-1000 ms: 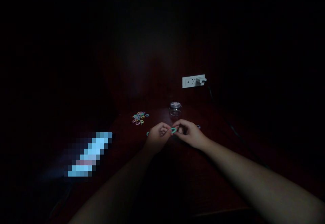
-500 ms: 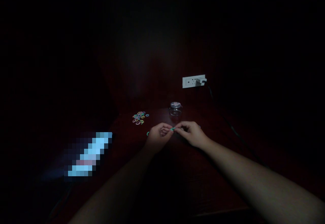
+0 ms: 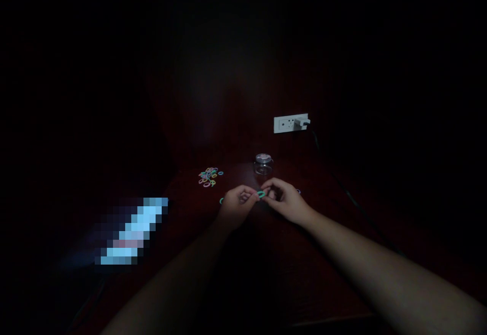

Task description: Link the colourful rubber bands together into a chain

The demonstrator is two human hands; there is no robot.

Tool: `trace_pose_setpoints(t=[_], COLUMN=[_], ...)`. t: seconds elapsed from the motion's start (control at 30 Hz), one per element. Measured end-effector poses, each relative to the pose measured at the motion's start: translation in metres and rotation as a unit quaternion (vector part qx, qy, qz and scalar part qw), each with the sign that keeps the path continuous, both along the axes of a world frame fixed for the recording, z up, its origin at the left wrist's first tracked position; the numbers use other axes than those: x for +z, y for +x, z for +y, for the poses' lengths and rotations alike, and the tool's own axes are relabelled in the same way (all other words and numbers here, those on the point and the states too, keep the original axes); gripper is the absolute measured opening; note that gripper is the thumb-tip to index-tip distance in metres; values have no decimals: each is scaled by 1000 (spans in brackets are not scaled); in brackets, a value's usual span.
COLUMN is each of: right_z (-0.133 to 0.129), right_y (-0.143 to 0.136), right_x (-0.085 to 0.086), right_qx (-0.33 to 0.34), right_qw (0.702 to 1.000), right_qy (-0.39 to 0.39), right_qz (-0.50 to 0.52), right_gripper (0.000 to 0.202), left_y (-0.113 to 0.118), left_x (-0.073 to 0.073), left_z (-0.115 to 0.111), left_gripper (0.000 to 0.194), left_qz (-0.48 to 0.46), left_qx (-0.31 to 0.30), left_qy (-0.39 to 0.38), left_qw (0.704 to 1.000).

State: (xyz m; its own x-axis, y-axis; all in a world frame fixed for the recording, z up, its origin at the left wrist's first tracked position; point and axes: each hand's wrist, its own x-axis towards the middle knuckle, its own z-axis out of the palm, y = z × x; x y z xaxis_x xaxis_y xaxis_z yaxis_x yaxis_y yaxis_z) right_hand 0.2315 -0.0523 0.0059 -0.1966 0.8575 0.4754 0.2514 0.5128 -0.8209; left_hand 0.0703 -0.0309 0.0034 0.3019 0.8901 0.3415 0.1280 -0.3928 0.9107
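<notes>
A small green hair tie [image 3: 261,194] is pinched between the fingertips of my left hand [image 3: 239,206]. Its loop shows whole. My right hand [image 3: 286,200] is just to the right of it, thumb and forefinger parted around the loop's near end; whether they touch it I cannot tell. Another green hair tie [image 3: 221,200] lies partly hidden behind my left hand, and a pale one [image 3: 299,191] peeks out beyond my right. Farther off to the left is a loose pile of coloured hair ties [image 3: 208,176]. A clear lidded jar [image 3: 263,165] stands behind my hands.
Dark red wood forms the tabletop [image 3: 304,274] and the wall behind. A white wall socket [image 3: 291,123] holds a plug, with a dark cable [image 3: 355,200] trailing to the right. On the left is a bright, pixelated screen-like patch [image 3: 133,231]. The surroundings are very dark.
My right thumb and forefinger have spread apart from their pinch. The green hair tie, earlier mostly covered, now shows as an open loop at my left fingertips.
</notes>
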Motion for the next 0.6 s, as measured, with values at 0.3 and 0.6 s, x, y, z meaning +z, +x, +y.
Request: trace_pose_setpoints(t=[0.3, 0.6], right_z=[-1, -5], right_y=[-1, -2], right_x=[0, 4], right_qx=[36, 34], right_qw=[999, 999], right_qy=[-7, 8], right_qz=[1, -36], right_gripper=[24, 12], left_y=[-1, -1], left_x=[0, -4], left_z=[0, 3], left_gripper=[13, 9], left_qz=[12, -7], left_qx=[-13, -16], left_qy=[-9, -12], left_qw=[1000, 1000])
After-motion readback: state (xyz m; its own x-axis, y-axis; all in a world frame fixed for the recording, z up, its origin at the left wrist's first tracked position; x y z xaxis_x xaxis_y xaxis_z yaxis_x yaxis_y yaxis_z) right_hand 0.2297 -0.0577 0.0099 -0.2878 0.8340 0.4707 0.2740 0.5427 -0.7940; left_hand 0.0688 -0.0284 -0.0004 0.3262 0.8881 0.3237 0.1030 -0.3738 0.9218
